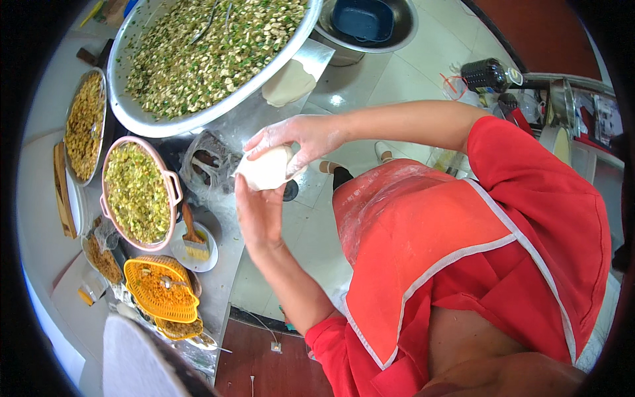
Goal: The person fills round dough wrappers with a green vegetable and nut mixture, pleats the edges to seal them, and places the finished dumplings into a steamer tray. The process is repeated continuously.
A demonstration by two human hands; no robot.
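Observation:
A pale piece of dough (264, 167) is held in the air between both hands, just off the metal table's edge. My right hand (302, 139), dusted with flour, grips it from above, with the fingers over its far side and the thumb at its near side. From the other side, my left hand (262, 211) holds its lower edge with fingertips and thumb; part of these fingers is hidden. Another flat piece of dough (288, 83) lies at the table's corner. Beside it stands a large metal basin (211, 121) of chopped filling with green bits and a spoon.
Along the metal table (223, 268) stand a pink basket (173, 188) of chopped vegetables, a metal bowl (103, 124) of yellow filling, a yellow basket (163, 313) of orange filling and a brush (193, 238) on a plate. A crumpled plastic bag (211, 164) lies near the hands.

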